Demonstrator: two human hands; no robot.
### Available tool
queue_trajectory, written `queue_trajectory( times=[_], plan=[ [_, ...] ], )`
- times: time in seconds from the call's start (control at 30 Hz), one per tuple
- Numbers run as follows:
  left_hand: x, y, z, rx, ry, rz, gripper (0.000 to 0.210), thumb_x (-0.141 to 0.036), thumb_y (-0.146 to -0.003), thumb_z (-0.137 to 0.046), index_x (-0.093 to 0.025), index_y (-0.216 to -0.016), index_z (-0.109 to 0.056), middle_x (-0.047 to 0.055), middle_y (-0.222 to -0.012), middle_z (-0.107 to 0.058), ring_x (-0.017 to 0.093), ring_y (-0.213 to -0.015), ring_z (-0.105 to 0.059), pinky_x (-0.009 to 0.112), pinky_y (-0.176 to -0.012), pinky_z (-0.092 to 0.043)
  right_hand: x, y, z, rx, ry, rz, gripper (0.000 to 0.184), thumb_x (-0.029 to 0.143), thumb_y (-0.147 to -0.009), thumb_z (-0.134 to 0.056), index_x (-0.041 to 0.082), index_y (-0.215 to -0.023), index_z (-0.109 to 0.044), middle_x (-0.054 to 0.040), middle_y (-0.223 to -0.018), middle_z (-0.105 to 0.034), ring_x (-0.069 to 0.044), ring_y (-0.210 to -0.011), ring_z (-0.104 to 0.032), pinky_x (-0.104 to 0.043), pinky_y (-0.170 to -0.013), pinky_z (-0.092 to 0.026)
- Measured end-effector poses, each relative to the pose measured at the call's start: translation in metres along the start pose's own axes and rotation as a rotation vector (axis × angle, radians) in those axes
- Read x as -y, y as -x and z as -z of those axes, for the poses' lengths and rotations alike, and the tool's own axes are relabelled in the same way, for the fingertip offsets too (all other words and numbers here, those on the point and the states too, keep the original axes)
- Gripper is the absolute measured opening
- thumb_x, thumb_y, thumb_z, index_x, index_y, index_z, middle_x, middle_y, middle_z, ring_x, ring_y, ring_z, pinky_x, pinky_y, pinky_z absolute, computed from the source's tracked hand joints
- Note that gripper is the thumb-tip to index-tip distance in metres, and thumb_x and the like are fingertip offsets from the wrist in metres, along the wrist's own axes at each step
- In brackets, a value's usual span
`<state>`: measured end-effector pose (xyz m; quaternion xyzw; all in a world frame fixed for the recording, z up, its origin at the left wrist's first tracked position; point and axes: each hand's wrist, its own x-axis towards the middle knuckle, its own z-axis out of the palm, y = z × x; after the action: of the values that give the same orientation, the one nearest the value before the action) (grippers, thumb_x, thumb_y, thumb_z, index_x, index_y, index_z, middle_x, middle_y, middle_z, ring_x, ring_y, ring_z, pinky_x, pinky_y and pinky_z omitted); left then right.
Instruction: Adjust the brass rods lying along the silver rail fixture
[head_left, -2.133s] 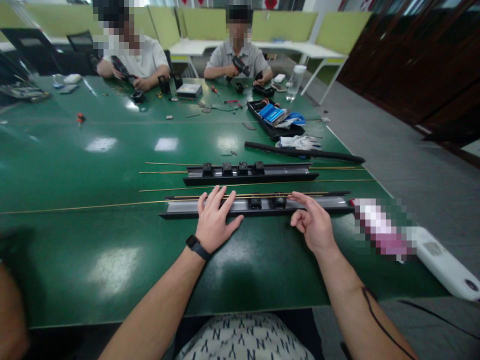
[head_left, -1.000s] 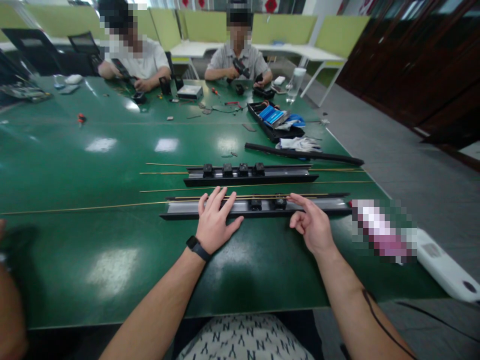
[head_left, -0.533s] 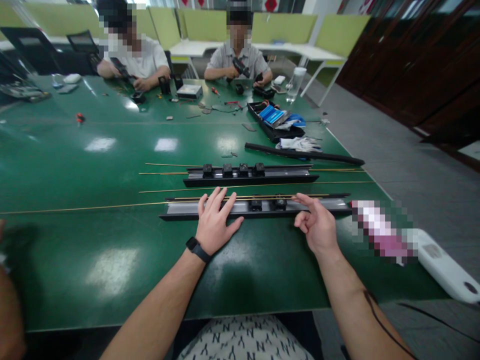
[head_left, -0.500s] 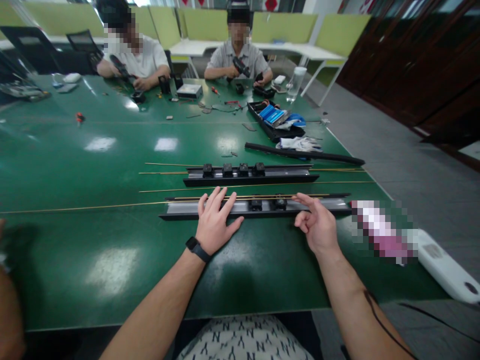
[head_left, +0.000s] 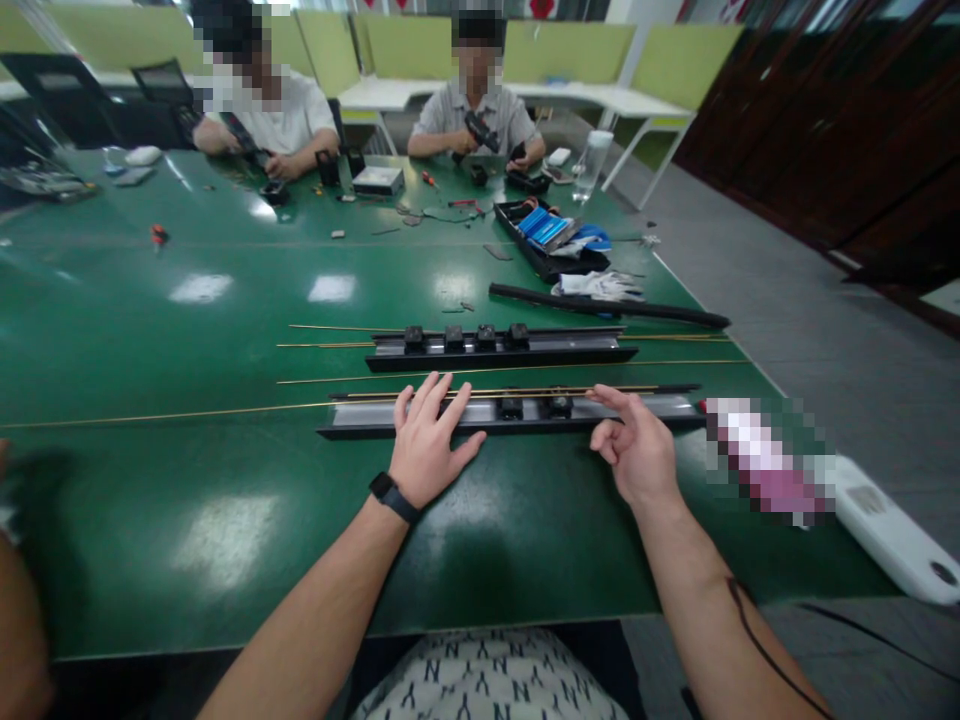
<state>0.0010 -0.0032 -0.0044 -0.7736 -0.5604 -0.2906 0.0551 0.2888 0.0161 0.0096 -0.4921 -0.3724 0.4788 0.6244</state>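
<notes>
A long black channel (head_left: 360, 418) with a pale inside lies across the green table in front of me. Thin brass-coloured rods (head_left: 517, 393) run along its far edge, above two visible black blocks (head_left: 511, 405). My left hand (head_left: 431, 440) rests over the channel with spread fingers, their tips touching near the rods. It hides part of the channel and perhaps another block. Farther right, my right hand (head_left: 641, 445) has its index and middle fingers stretched along the rods, with the other fingers curled. I see nothing gripped in either hand.
Behind lies a second channel (head_left: 585, 348) with several black blocks and rods. Beyond are a black tube (head_left: 645, 310), gloves (head_left: 600, 286) and a black tray (head_left: 525, 245). A white device (head_left: 892, 535) sits at right. Two people work across the table; another arm shows at left.
</notes>
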Motion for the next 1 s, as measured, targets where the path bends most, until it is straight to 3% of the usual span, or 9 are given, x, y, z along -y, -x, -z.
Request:
queue_trajectory(
  times=[0.23, 0.53, 0.8, 1.0],
  plan=[
    [-0.0006, -0.0005, 0.0005, 0.001, 0.003, -0.004, 0.062, -0.048, -0.094, -0.066, -0.024, -0.150, -0.053, 0.014, -0.159, -0.050, 0.033, -0.153, -0.040, 0.054, -0.127, -0.020, -0.0005, 0.0018, -0.0008, 0.088, 0.024, -0.004, 0.041, 0.052, -0.095, -0.064, 0.020, -0.116, -0.078, -0.0130, -0.121, -0.073, -0.007, -0.046, -0.058, -0.020, -0.032, -0.022],
    [-0.0003, -0.0002, 0.0006, 0.004, -0.012, -0.009, 0.062, -0.048, -0.095, -0.066, -0.023, -0.150, -0.054, 0.015, -0.159, -0.050, 0.032, -0.153, -0.040, 0.055, -0.127, -0.020, 0.0018, -0.0034, 0.0001, -0.101, -0.007, 0.012, 0.037, 0.050, -0.093, -0.065, 0.018, -0.105, -0.079, -0.0125, -0.113, -0.074, -0.007, -0.043, -0.057, -0.019, -0.031, -0.020],
    [0.0001, -0.0003, -0.0006, 0.000, -0.003, -0.005, 0.063, -0.047, -0.093, -0.068, -0.024, -0.150, -0.054, 0.015, -0.159, -0.050, 0.033, -0.153, -0.040, 0.055, -0.127, -0.021, 0.0013, 0.0008, -0.0015, 0.049, 0.016, -0.014, 0.040, 0.052, -0.093, -0.065, 0.020, -0.115, -0.077, -0.0118, -0.116, -0.074, -0.008, -0.045, -0.058, -0.020, -0.031, -0.021],
    [0.0000, -0.0001, 0.0002, 0.004, -0.006, -0.006, 0.062, -0.048, -0.094, -0.066, -0.024, -0.150, -0.054, 0.015, -0.160, -0.049, 0.033, -0.153, -0.039, 0.055, -0.127, -0.020, 0.0032, -0.0012, -0.0006, -0.021, 0.009, -0.001, 0.041, 0.052, -0.094, -0.064, 0.018, -0.110, -0.078, -0.0132, -0.114, -0.075, -0.008, -0.044, -0.058, -0.020, -0.031, -0.020]
  ],
)
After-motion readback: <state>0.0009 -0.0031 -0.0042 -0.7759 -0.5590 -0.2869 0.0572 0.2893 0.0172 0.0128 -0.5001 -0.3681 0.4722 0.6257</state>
